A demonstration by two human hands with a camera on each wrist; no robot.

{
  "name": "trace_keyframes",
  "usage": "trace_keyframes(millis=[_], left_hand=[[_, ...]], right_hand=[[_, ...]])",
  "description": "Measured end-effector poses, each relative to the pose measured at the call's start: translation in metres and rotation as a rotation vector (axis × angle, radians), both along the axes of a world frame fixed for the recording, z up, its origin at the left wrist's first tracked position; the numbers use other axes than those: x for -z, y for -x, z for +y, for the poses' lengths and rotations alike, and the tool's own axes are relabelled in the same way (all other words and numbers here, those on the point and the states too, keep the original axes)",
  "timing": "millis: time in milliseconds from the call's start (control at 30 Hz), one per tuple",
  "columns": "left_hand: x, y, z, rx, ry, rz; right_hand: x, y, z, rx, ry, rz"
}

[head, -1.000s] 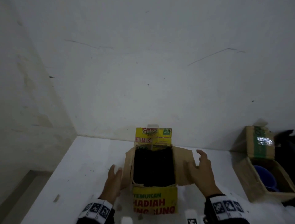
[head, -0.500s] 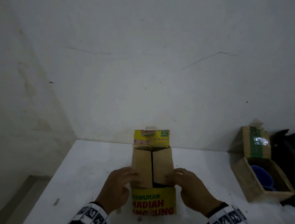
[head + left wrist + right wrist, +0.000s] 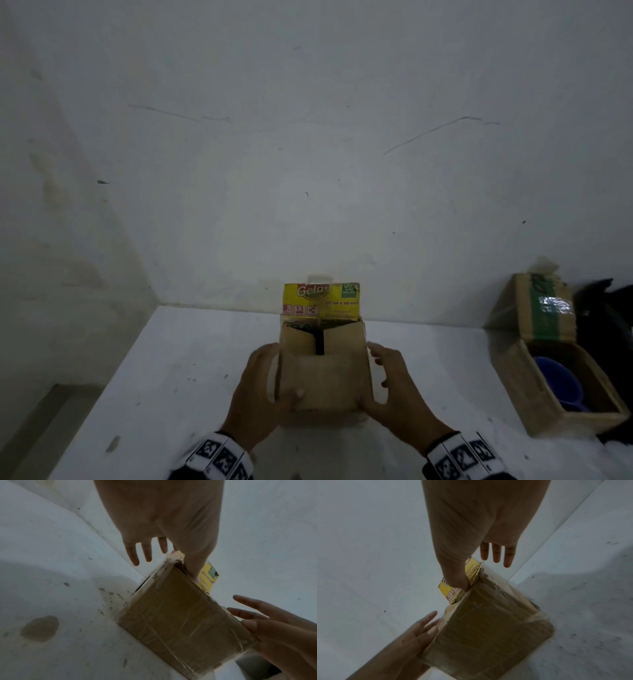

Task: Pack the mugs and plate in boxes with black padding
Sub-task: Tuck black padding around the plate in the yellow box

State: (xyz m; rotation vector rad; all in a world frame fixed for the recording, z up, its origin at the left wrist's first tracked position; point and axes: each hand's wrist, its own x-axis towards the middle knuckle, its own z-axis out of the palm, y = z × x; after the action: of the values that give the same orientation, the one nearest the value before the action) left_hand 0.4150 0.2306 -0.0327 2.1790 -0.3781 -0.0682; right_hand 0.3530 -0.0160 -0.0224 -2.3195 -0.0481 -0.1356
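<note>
A cardboard box [image 3: 322,377] stands on the white table [image 3: 164,394] in front of me. Its two side flaps are folded in and the plain brown front flap lies over them. The yellow printed back flap [image 3: 320,299] still stands upright. A dark slit [image 3: 319,341] shows between the side flaps. My left hand [image 3: 260,387] lies along the box's left side, thumb on the front flap. My right hand [image 3: 387,380] is at the right side, fingers spread, thumb at the front corner. What is inside the box is hidden.
A second cardboard box [image 3: 524,387] sits open at the right edge of the table with a blue mug [image 3: 555,377] inside. Black material [image 3: 609,318] lies behind it. A white wall rises right behind the table, and the table's left edge drops off.
The side flaps were folded in over the black padding, then the printed front flap came up over them. Both hands slid from the top to the box's sides.
</note>
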Motion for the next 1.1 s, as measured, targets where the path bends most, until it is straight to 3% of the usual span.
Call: trace_keyframes(millis=[133, 267, 367, 500, 567, 700, 833, 1100], left_hand=[[0.010, 0.000, -0.005, -0.013, 0.055, 0.265], [0.012, 0.010, -0.016, -0.033, 0.101, 0.269], [0.014, 0.010, -0.017, -0.051, 0.108, 0.277], [0.019, 0.009, -0.011, -0.049, 0.100, 0.289], [0.022, 0.010, -0.011, -0.060, 0.093, 0.293], [0.021, 0.015, -0.015, -0.101, -0.033, 0.263], [0.015, 0.019, -0.017, -0.138, -0.111, 0.180], [0.012, 0.019, -0.017, -0.150, -0.145, 0.187]], right_hand=[[-0.010, -0.020, 0.004, 0.040, -0.072, 0.079], [-0.035, -0.060, 0.013, 0.119, -0.275, 0.099], [-0.047, -0.091, 0.013, 0.079, -0.445, 0.082], [-0.045, -0.106, 0.010, 0.113, -0.425, -0.013], [-0.036, -0.101, 0.009, 0.081, -0.318, -0.120], [-0.007, -0.077, 0.005, -0.106, 0.168, -0.317], [0.003, -0.056, 0.004, -0.175, 0.394, -0.195], [-0.014, -0.029, 0.044, -0.304, 0.838, 0.054]])
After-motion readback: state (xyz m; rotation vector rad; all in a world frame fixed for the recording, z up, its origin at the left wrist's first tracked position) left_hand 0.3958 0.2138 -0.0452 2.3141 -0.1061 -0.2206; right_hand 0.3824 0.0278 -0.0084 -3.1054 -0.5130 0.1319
